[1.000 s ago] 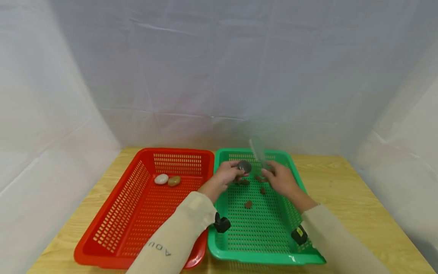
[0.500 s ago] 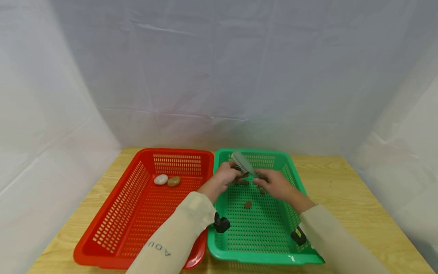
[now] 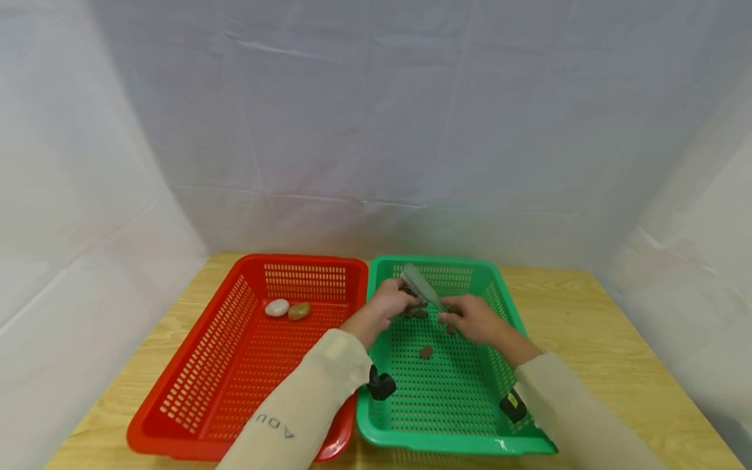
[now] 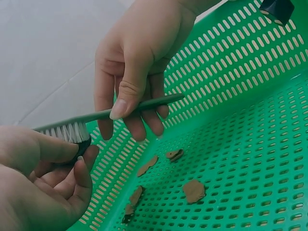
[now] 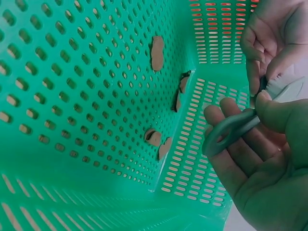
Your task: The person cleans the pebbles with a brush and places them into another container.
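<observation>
Over the far part of the green basket (image 3: pixel 458 442), my left hand (image 3: pixel 388 303) holds a dark stone (image 4: pixel 83 147) between thumb and fingers. Much of the stone is hidden by the fingers and the brush. My right hand (image 3: pixel 472 318) grips the handle of a grey-green brush (image 3: pixel 424 287), thumb on top and fingers beneath. Its white bristles (image 4: pixel 72 132) face down against the stone in the left wrist view. Below the hands, several brown flakes, one of them a flat brown piece (image 4: pixel 194 191), lie on the basket floor.
A red basket (image 3: pixel 194 352) stands directly left of the green one. Inside it, a white stone (image 3: pixel 277 307) and a tan stone (image 3: pixel 299 311) lie side by side near the back. Both baskets rest on a wooden table (image 3: pixel 581 326), with pale sheeting (image 3: pixel 376 130) behind and at the sides.
The brush has swung from raised and apart down to the left, onto the dark stone. Since half a second ago it has shifted slightly back along the stone. The left hand stays nearly still.
</observation>
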Motion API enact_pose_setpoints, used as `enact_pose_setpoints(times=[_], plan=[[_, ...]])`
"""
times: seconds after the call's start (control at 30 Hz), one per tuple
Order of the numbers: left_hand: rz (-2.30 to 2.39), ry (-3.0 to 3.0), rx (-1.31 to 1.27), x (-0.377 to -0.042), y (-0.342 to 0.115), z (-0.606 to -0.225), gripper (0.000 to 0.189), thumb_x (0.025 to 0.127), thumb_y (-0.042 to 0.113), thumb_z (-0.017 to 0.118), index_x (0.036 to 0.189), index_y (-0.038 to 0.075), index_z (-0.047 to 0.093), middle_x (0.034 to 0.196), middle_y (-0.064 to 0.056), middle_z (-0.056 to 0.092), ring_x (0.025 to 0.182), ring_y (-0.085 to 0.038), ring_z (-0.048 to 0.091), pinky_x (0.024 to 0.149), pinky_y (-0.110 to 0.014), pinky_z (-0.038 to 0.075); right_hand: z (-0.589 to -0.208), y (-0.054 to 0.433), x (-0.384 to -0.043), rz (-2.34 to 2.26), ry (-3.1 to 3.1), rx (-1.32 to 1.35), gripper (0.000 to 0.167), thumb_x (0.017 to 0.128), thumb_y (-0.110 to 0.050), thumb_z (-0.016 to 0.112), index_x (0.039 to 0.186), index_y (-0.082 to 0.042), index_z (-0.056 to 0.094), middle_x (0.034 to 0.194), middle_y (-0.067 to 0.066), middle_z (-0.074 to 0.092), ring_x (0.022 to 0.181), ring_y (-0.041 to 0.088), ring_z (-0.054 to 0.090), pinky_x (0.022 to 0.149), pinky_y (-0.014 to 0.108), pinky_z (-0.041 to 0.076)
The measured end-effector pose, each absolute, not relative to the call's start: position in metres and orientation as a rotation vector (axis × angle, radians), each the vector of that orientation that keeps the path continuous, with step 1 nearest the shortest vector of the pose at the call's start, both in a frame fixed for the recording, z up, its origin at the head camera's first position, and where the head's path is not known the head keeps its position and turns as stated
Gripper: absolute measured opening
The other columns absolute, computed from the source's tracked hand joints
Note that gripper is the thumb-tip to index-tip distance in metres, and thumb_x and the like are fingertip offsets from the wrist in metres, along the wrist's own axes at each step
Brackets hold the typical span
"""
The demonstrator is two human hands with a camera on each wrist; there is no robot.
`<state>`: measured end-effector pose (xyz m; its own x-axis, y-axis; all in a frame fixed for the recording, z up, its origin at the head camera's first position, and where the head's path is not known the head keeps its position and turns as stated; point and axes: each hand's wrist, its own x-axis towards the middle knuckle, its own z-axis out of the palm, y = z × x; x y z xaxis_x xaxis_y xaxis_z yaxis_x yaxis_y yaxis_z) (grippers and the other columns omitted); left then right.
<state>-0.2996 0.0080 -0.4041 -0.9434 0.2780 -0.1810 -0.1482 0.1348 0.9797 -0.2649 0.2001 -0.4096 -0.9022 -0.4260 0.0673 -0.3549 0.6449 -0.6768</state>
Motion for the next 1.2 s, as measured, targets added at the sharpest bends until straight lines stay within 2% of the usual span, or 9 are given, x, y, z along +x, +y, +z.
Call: enact_pose_setpoints(times=[0.2, 0.4, 0.5, 0.63, 0.77, 0.9, 1.03, 1.2], plan=[[1.944, 2.018, 0.085, -0.3021, 0.0096, -0.404, 0.051, 0.093, -0.007, 0.059, 0.142, 0.0, 0.047, 0.126, -0.024, 0.059, 0.078, -0.013, 0.065, 0.061, -0.019, 0.049, -0.4088, 0.2013, -0.2645, -1.133, 2.831, -0.506, 0.03, 0.098, -0.007, 0.055, 0.123, 0.01, 0.059, 0.094, 0.02, 0.07, 0.077, 0.032, 0.068, 0.056, 0.03, 0.05], [1.979, 1.986, 0.038, -0.3041, 0.0099, -0.4031, 0.05, 0.093, -0.005, 0.06, 0.139, 0.009, 0.049, 0.131, -0.025, 0.054, 0.09, -0.023, 0.07, 0.058, -0.019, 0.049, -0.405, 0.202, -0.265, -1.101, 2.962, -0.209, 0.035, 0.101, -0.008, 0.051, 0.128, 0.013, 0.053, 0.102, 0.023, 0.068, 0.082, 0.03, 0.069, 0.062, 0.034, 0.054], [1.957, 2.017, 0.032, -0.3033, 0.0091, -0.4024, 0.052, 0.091, -0.005, 0.063, 0.139, 0.011, 0.051, 0.133, -0.024, 0.052, 0.092, -0.025, 0.068, 0.064, -0.023, 0.052, -0.404, 0.2012, -0.2653, -1.092, 2.996, -0.201, 0.038, 0.101, -0.009, 0.051, 0.132, 0.013, 0.049, 0.105, 0.024, 0.068, 0.085, 0.032, 0.069, 0.067, 0.036, 0.056], [1.895, 2.082, 0.053, -0.3011, 0.008, -0.4018, 0.054, 0.089, -0.001, 0.068, 0.138, 0.014, 0.054, 0.133, -0.019, 0.054, 0.09, -0.023, 0.065, 0.078, -0.032, 0.054, -0.4049, 0.1999, -0.2661, -1.145, 2.977, -0.209, 0.041, 0.101, -0.009, 0.051, 0.136, 0.013, 0.045, 0.109, 0.026, 0.067, 0.089, 0.034, 0.069, 0.069, 0.037, 0.057], [1.869, 2.103, 0.081, -0.2997, 0.007, -0.4029, 0.054, 0.09, 0.004, 0.069, 0.141, 0.012, 0.051, 0.127, -0.019, 0.059, 0.09, -0.022, 0.066, 0.081, -0.033, 0.053, -0.4068, 0.199, -0.2665, -1.162, 2.987, -0.261, 0.041, 0.101, -0.01, 0.051, 0.134, 0.013, 0.047, 0.109, 0.027, 0.066, 0.089, 0.033, 0.069, 0.068, 0.037, 0.056], [1.885, 2.059, 0.1, -0.3015, 0.0063, -0.4052, 0.052, 0.095, 0.013, 0.064, 0.144, 0.007, 0.047, 0.119, -0.02, 0.065, 0.084, -0.017, 0.067, 0.08, -0.032, 0.053, -0.4072, 0.1982, -0.2662, -1.15, 3.053, -0.381, 0.04, 0.101, -0.012, 0.053, 0.132, 0.012, 0.05, 0.11, 0.026, 0.067, 0.092, 0.033, 0.068, 0.073, 0.043, 0.055], [1.914, 2.006, 0.079, -0.3033, 0.0073, -0.4056, 0.044, 0.102, 0.026, 0.053, 0.138, 0.0, 0.051, 0.115, -0.019, 0.066, 0.078, -0.01, 0.063, 0.069, -0.024, 0.05, -0.4062, 0.1973, -0.2655, -1.207, 3.031, -0.496, 0.039, 0.1, -0.013, 0.054, 0.132, 0.01, 0.051, 0.108, 0.023, 0.069, 0.091, 0.032, 0.069, 0.075, 0.045, 0.055], [1.98, 1.888, 0.004, -0.3034, 0.0094, -0.4036, 0.056, 0.106, 0.041, 0.033, 0.135, -0.004, 0.048, 0.119, -0.02, 0.063, 0.088, -0.019, 0.067, 0.065, -0.021, 0.049, -0.4049, 0.1964, -0.2636, -1.239, 2.958, -0.588, 0.042, 0.1, -0.013, 0.056, 0.134, 0.01, 0.048, 0.105, 0.022, 0.07, 0.086, 0.028, 0.071, 0.075, 0.043, 0.056]])
